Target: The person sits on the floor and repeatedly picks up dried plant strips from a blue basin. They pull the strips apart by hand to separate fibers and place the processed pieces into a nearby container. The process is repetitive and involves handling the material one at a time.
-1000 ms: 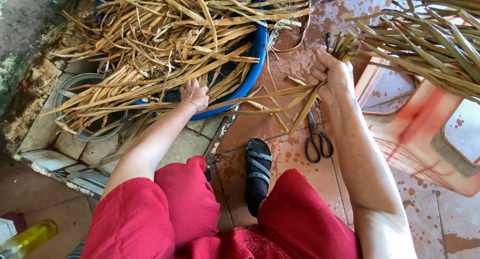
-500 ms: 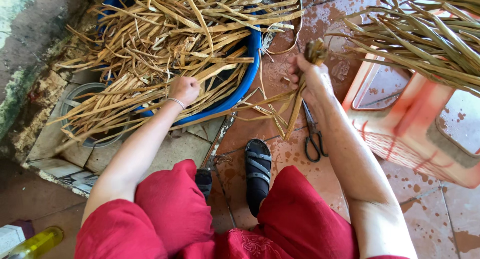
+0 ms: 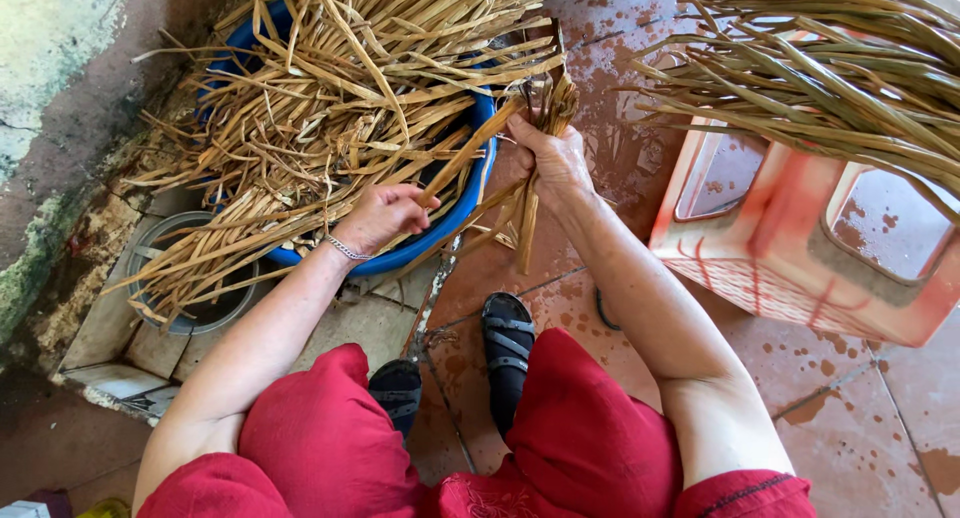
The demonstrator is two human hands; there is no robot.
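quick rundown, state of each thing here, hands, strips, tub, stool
left hand: closed on one dry strip at the tub's rim
right hand: closed around a small bundle of strips, ends hanging down
blue tub: heaped with dry tan strips, many spilling over the side
orange plastic stool: lying on its side, greener stalks resting across it
floor tiles: wet in patches

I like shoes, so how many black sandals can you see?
2. One black sandal is on the foot on the tiled floor between the red-clothed knees; the other is just left of it, partly hidden by the red cloth.
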